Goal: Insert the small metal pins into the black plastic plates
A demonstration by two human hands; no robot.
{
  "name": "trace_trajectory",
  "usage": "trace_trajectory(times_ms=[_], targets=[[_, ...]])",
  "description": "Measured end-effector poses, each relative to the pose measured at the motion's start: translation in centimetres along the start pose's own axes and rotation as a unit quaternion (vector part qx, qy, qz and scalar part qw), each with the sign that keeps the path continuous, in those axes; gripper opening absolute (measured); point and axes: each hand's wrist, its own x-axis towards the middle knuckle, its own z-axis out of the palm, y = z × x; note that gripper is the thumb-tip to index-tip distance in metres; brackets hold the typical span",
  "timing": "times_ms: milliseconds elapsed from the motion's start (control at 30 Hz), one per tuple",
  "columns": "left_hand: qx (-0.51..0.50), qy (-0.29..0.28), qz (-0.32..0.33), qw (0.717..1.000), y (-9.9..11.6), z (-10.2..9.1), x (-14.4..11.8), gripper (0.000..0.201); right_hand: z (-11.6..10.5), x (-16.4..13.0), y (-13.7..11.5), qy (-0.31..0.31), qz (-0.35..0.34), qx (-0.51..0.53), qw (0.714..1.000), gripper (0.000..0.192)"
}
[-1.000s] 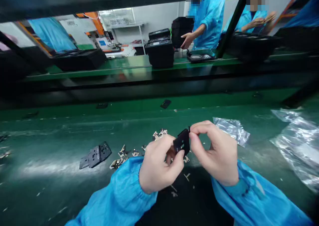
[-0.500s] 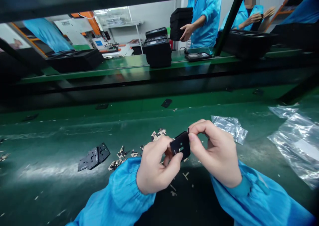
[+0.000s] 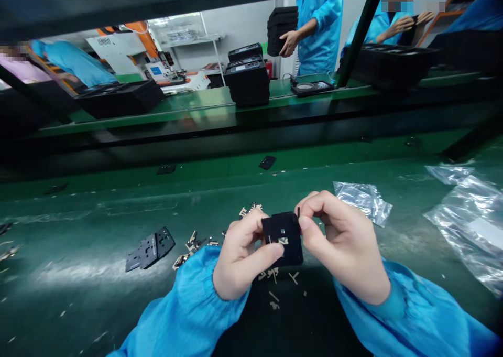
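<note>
My left hand [image 3: 245, 257] grips a thin black plate [image 3: 288, 249] with small cutouts, thumb on its face and fingers behind it. At the plate's upper right corner, my right hand [image 3: 341, 241] pinches a small dark strip [image 3: 298, 212] between thumb and forefinger. Whether the strip still touches the plate I cannot tell. Under and around the hands lie small beige and black scraps [image 3: 192, 244]. To the left, several similar black plates [image 3: 150, 248] lie overlapped on the green table [image 3: 90, 283].
Clear plastic bags [image 3: 469, 220] lie at the right, with a smaller bag [image 3: 363, 199] behind my right hand. Single black plates [image 3: 268, 162] sit along the far strip. Beyond a dark ledge stand black tray stacks [image 3: 247, 82]; a co-worker [image 3: 320, 32] holds another stack.
My left hand has turned the plate so its face shows more squarely towards me. My right hand stays pinched at the corner, with the dark strip showing more. The co-worker's stack shifted slightly left.
</note>
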Motion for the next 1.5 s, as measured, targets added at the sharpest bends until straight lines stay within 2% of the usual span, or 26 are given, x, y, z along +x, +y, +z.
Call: trace_trajectory(times_ms=[167,333,467,700,900,1233,1333,1500], targets=[[-0.144,-0.021,-0.046,0.988,-0.3,0.0,0.2,0.010,-0.2,0.0,-0.1,-0.020,0.031,0.051,0.998,0.014],[-0.194,-0.020,-0.049,0.979,-0.3,0.0,0.2,0.011,-0.4,0.1,0.1,-0.034,0.043,0.086,0.995,0.013],[-0.188,-0.017,-0.049,0.981,-0.3,0.0,0.2,0.010,-0.3,0.1,0.1,-0.047,0.030,0.085,0.995,0.012],[-0.116,0.008,-0.037,0.993,-0.2,0.0,0.1,0.008,0.0,0.1,0.3,-0.014,0.002,0.038,0.999,0.011],[-0.046,0.014,-0.025,0.999,-0.1,0.0,-0.1,0.009,-0.1,0.1,0.5,-0.031,0.018,0.055,0.998,0.012],[-0.115,0.016,-0.062,0.991,-0.3,0.1,0.2,0.016,-0.1,0.1,0.9,-0.062,0.082,0.154,0.983,0.013],[-0.143,0.018,-0.082,0.986,-0.4,0.1,0.2,0.018,0.1,0.0,1.0,-0.056,0.085,0.188,0.977,0.013],[-0.175,0.018,-0.072,0.982,-0.8,0.1,0.3,0.016,0.4,-0.3,0.9,-0.049,0.077,0.219,0.971,0.013]])
